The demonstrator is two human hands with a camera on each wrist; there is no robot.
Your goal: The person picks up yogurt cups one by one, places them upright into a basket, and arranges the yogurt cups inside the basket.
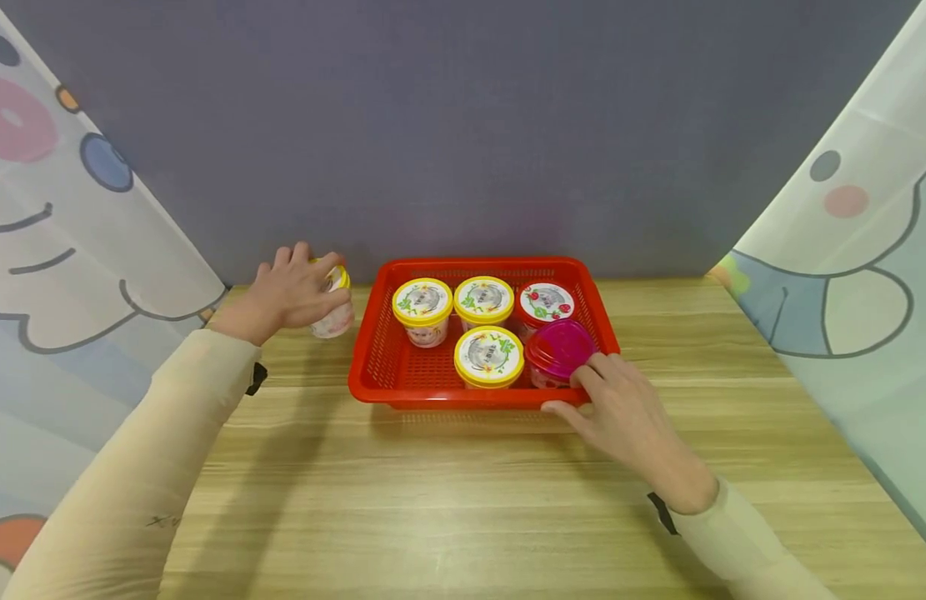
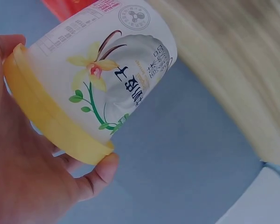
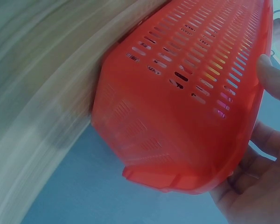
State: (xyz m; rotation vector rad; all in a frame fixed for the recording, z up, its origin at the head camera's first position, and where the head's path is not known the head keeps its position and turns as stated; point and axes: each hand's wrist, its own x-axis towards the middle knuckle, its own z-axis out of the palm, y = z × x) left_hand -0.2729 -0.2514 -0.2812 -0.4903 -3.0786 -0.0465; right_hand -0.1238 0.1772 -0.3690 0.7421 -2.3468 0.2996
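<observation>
My left hand (image 1: 286, 292) holds a yogurt cup (image 2: 107, 74) by its yellow lid, left of the red basket (image 1: 425, 394). The cup is white with a yellow flower print; whether its base touches the table I cannot tell. At the basket's front right corner, my right hand (image 1: 628, 408) grips the rim, thumb outside and fingers over the edge. Inside stand three yellow-lidded cups, among them one at the front (image 1: 488, 357), a cup with a white berry-print lid (image 1: 547, 302), and one with a magenta lid (image 1: 560, 348) beside my right fingers.
The basket stands on a wood-grain table (image 1: 447, 517), close to a grey back panel (image 1: 463, 125). Cartoon-print curtains flank the table, one on the left (image 1: 80, 233) and one on the right (image 1: 845, 275).
</observation>
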